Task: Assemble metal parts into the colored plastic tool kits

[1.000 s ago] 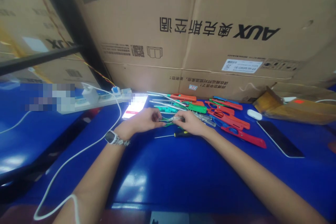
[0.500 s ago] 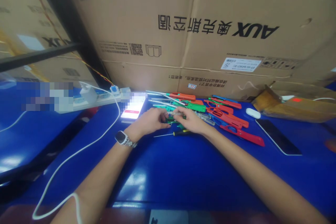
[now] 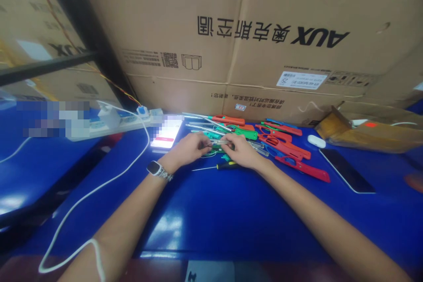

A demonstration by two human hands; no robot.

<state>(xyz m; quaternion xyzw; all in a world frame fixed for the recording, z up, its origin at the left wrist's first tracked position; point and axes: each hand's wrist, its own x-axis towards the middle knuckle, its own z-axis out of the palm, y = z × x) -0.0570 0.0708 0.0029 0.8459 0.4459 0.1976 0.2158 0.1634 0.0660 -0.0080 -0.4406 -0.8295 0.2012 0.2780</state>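
Note:
My left hand, with a watch on its wrist, has its fingers pinched at one end of a slim, clear part. From the other side, the fingers of my right hand close on the same part. A thin pale wire hangs below it. Just beyond my hands lie lighter casings in orange and green, with long metal tubes. A screwdriver with a black and yellow handle rests on the table nearer to me. My fingertips partly hide the small part.
Red lighter casings lie to the right, near a dark phone and a white earphone case. A lit phone is at left, beside a white cable and a power strip. Cardboard stands behind.
Both hands stay close together on the slim part, with small finger shifts. The thin wire now shows further left, below my left fingertips. The whole view has shifted slightly.

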